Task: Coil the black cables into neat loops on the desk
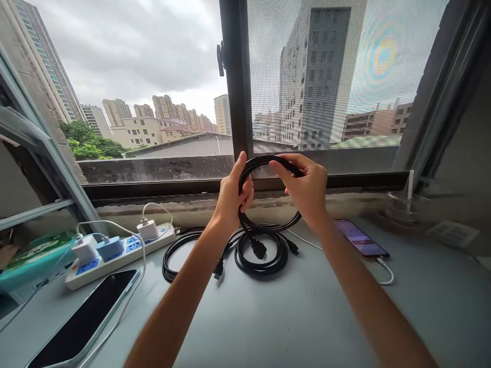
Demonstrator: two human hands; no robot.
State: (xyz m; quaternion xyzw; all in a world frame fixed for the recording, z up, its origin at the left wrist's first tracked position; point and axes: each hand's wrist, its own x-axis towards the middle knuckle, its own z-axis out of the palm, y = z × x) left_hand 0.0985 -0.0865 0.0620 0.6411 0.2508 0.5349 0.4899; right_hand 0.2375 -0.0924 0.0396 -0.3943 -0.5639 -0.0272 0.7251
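I hold a coiled black cable (268, 225) up above the grey table (291, 317), in front of the window. My left hand (232, 197) grips the coil's left side, fingers wrapped round it. My right hand (305, 189) pinches the top right of the loop. A black plug (259, 249) dangles from the coil's bottom. Under it, two more black cable coils (264, 258) lie on the table with small connectors beside them.
A white and blue power strip (115, 253) with chargers lies at the left. A dark phone (82, 319) rests at the front left. Another lit phone (360, 238) with a white cable lies at the right. A teal box (32, 260) sits far left.
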